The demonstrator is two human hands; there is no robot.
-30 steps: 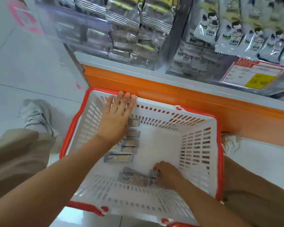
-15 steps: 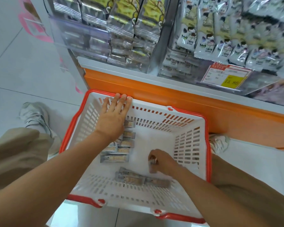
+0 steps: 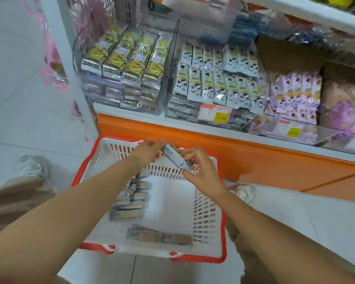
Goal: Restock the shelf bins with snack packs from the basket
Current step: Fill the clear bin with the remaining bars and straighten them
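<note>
Right hand (image 3: pixel 201 171) and left hand (image 3: pixel 149 152) share one snack pack (image 3: pixel 174 157), up over the basket (image 3: pixel 172 208)!
Right fingers curl round its lower end, left fingers pinch the upper end; more packs (image 3: pixel 129 203) lie down in the basket, shelf bins (image 3: pixel 131 64) just beyond.

Print on held snack pack (image 3: pixel 175 157) is unreadable.

I wear loose tan trousers (image 3: pixel 12 193) and pale grey-white sneakers (image 3: pixel 30 167), with my forearms (image 3: pixel 80 197) bare.
</note>
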